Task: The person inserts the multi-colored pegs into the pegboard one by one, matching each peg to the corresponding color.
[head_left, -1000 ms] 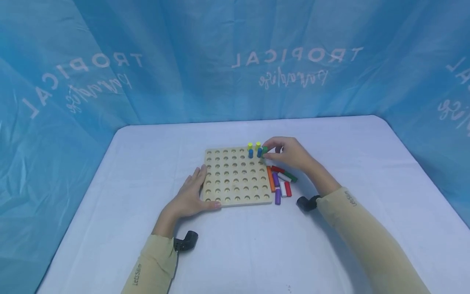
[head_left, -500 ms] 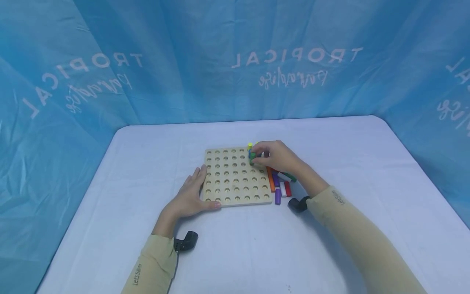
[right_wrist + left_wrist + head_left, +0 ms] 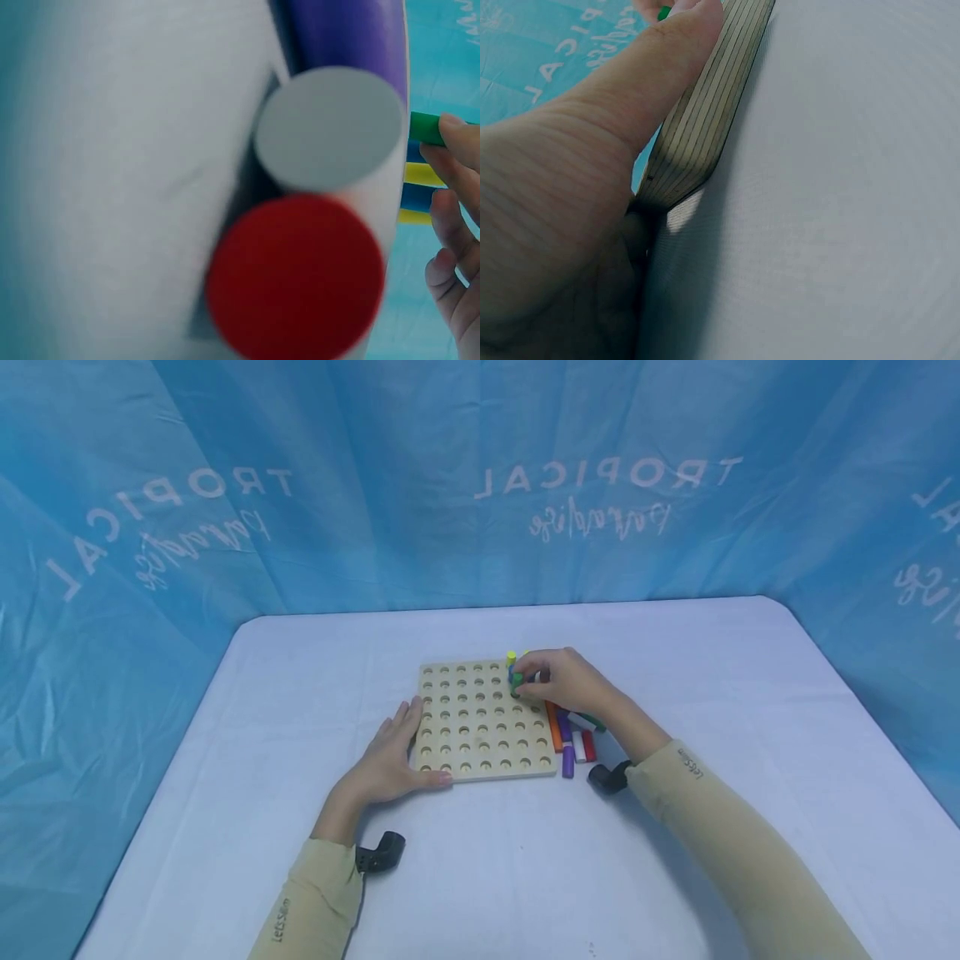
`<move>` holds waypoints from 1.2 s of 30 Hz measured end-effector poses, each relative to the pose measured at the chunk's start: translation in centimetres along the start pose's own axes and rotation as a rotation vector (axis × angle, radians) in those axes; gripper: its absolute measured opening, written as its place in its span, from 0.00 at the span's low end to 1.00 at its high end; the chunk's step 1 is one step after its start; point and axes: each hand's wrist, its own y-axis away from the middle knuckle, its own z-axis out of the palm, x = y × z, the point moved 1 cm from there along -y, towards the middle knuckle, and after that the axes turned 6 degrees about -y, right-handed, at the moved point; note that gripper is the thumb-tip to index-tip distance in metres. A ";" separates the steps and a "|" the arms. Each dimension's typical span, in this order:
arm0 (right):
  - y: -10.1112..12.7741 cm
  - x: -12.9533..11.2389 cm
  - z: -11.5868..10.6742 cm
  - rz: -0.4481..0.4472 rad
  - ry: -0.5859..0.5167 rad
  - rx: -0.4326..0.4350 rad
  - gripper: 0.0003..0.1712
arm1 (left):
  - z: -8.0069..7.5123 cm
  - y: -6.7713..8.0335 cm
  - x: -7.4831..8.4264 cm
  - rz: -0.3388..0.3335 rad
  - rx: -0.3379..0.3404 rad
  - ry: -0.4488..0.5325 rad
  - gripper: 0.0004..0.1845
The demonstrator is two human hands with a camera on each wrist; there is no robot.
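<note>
From the head view, the right hand (image 3: 562, 681) has moved leftward across the pegboard (image 3: 483, 720) since a second ago — its grip now pinches the green peg (image 3: 517, 683) over a hole in the board's far rows, just in front of the standing blue and yellow pegs (image 3: 511, 658). The peg looks about to seat. The left hand (image 3: 390, 760) stays flat against the board's near-left corner. Loose pegs (image 3: 576, 739) lie on the worktop (image 3: 675, 652) right of the board.

The left wrist view shows the thumb (image 3: 645, 82) laid along the board's edge (image 3: 705, 112), fingers relaxed.

The right wrist view shows fingertips (image 3: 457, 139) on the green peg (image 3: 424, 127).
</note>
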 end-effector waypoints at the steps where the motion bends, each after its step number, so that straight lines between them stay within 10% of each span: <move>1: 0.0 0.0 0.0 -0.003 -0.004 -0.001 0.16 | 0.0 0.0 0.0 0.000 0.000 0.001 0.73; 36: 0.6 0.2 -0.2 -0.032 -0.058 -0.032 0.18 | -0.2 0.1 0.2 -0.028 -0.013 0.009 0.73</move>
